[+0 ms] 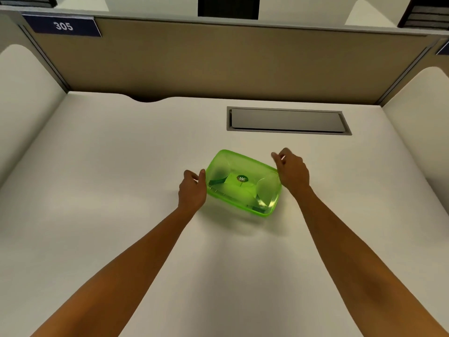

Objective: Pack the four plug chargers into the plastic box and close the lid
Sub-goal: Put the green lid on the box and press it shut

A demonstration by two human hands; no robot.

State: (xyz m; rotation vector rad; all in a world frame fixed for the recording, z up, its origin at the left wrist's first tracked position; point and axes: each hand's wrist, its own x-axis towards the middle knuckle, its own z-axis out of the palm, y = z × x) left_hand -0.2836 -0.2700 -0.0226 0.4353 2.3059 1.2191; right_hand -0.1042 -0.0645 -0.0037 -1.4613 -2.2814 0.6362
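Green plastic box (243, 183) sits mid-table (121, 166), lid (228, 166) on, pale shapes faintly visible inside. Left hand (192, 190) at its left end, fingers (202, 175) curled and touching the rim. Right hand (291, 171) at the far-right corner, fingers loosely curled; can't tell if gripping.

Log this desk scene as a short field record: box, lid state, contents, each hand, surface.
box: green translucent plastic box, lying at an angle on the desk
lid: on the box, round sticker at its centre
contents: pale shapes show through the lid; count cannot be told
left hand: at the box's left end, fingers curled, thumb against the rim
right hand: at the box's far right corner, fingers curled
surface: white desk with a grey cable hatch behind the box
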